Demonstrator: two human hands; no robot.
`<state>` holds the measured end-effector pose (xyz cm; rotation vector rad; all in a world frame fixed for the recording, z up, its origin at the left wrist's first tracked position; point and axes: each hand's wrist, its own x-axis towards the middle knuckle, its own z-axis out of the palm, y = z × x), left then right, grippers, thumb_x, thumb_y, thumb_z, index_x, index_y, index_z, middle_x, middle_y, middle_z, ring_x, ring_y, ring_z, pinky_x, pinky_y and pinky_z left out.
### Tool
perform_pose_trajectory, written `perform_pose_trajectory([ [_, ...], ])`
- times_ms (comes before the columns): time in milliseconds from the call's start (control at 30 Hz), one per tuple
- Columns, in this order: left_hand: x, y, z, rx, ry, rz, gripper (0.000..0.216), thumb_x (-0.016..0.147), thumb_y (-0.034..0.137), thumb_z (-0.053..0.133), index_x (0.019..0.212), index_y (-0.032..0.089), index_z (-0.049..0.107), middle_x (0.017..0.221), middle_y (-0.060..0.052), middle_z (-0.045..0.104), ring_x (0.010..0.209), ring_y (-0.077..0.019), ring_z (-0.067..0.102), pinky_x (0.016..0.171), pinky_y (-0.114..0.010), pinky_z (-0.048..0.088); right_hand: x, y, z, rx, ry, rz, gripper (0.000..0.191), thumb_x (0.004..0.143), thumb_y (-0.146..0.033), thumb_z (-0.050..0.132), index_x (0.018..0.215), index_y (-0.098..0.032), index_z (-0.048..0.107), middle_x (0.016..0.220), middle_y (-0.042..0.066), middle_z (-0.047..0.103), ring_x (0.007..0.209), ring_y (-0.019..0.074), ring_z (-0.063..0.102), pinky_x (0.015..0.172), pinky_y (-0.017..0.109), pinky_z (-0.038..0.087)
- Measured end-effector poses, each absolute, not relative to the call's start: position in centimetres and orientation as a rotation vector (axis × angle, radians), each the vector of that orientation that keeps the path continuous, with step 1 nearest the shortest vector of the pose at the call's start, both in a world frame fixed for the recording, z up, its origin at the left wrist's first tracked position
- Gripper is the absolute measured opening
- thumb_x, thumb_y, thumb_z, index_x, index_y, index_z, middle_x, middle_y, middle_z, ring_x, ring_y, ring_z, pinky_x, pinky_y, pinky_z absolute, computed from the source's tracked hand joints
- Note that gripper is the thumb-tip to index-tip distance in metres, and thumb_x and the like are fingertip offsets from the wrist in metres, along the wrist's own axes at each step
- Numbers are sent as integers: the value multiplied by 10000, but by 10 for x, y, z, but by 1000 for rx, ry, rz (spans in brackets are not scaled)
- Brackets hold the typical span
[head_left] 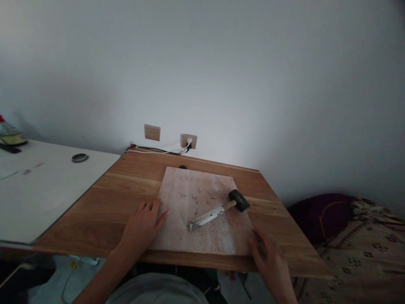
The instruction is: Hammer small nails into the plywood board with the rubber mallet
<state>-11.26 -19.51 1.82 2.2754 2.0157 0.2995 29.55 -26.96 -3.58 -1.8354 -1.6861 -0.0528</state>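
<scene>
A pale, whitish wooden board lies flat on the brown wooden table. Across it rests a mallet with a black head and a white-wrapped handle, its head to the right. Several small metal screws or nails are scattered over the board behind the handle; they are too small to tell which. My left hand lies at the board's left edge, fingers apart, thumb on the board. At the board's front right corner is my right hand, fingers apart and touching its edge. Neither hand holds anything.
The wooden table meets a white table on the left, where a round dark lid and a bottle stand. Cables run along the back to a wall socket. Patterned fabric lies at the right.
</scene>
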Motion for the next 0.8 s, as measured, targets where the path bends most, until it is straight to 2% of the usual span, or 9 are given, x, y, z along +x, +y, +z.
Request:
perform_pose_trajectory([
  [133,-113,-198,10,2116,2004,509,483,980,461,466,1333,154,583,1306,-172,661,1203,-353,587,1027,-488,455,290,-268,-33,-1840,-1651,62,488,930,-603,502,1091,-192,711,1105,144,762,1036,336,720,934,508,572],
  [367,-156,-185,14,1784,1988,763,537,917,515,449,1303,162,568,1197,-136,699,1124,-328,644,1000,-457,490,249,-270,-20,-1760,-1678,216,466,925,-611,530,1080,-226,742,1127,113,770,1052,314,734,935,472,596],
  [500,-195,-184,33,1727,2216,686,546,909,554,416,1241,163,600,1143,-152,708,1118,-354,646,987,-477,490,203,-264,-13,-1610,-1775,261,369,963,-505,535,1105,-232,738,1131,111,766,1067,298,731,953,462,596],
  [667,-249,-182,58,1548,2450,476,610,950,554,315,1295,114,560,1127,-205,705,1088,-392,660,947,-504,481,137,-256,-8,-1433,-1905,342,256,977,-380,549,1109,-240,718,1142,107,748,1074,282,716,938,448,600],
  [800,-283,-183,67,1522,2569,427,644,935,601,337,1291,119,571,1016,-151,729,1042,-421,663,908,-535,469,97,-251,-7,-1336,-2010,377,214,973,-300,545,1086,-238,715,1187,121,727,1104,287,695,962,457,582],
])
